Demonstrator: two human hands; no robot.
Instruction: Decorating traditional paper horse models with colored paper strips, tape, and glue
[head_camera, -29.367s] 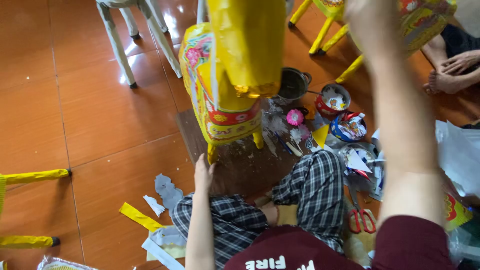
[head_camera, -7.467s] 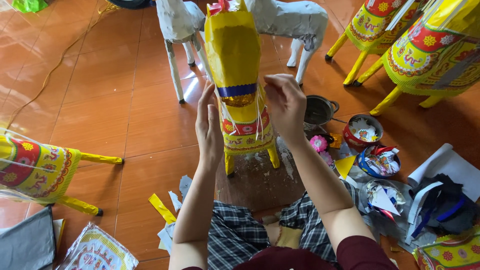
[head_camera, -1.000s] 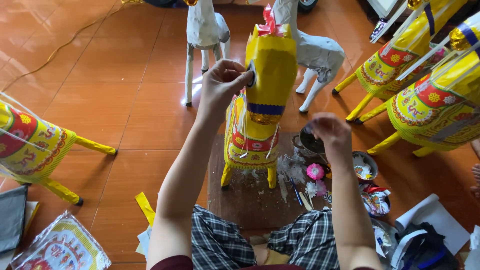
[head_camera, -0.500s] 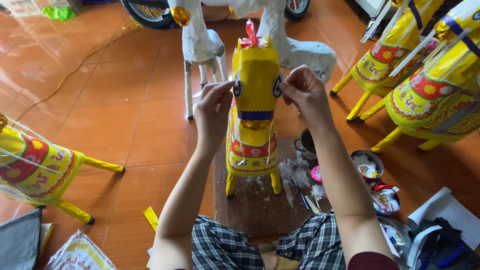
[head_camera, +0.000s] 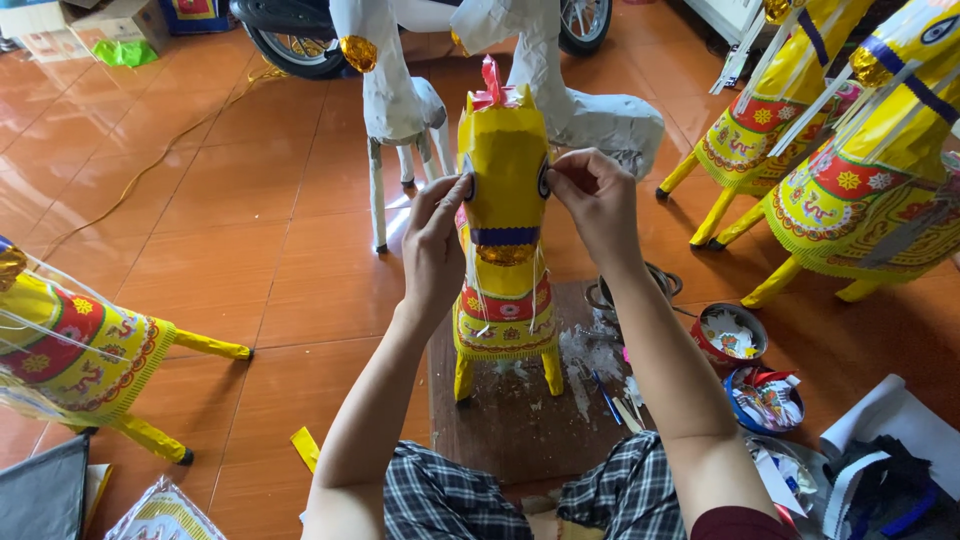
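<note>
A yellow paper horse (head_camera: 503, 235) stands upright on a dark wooden board (head_camera: 520, 415) in front of me, with a red crest, a blue neck band and a red patterned saddle cloth. My left hand (head_camera: 437, 245) pinches at the left side of its head by the eye. My right hand (head_camera: 592, 200) pinches at the right side of the head by the other eye. Both hands touch the head at the same height.
Two unpainted white paper horses (head_camera: 398, 105) stand behind. Finished yellow horses (head_camera: 840, 170) crowd the right, and one (head_camera: 80, 355) stands at left. Small bowls (head_camera: 730, 335) with scraps, brushes and paper rolls lie at my right. A motorbike wheel (head_camera: 290, 45) is at the back.
Since a second ago my right hand rose from the bowls to the horse's head. Both hands now sit level at its eyes, and the view has tilted up.
</note>
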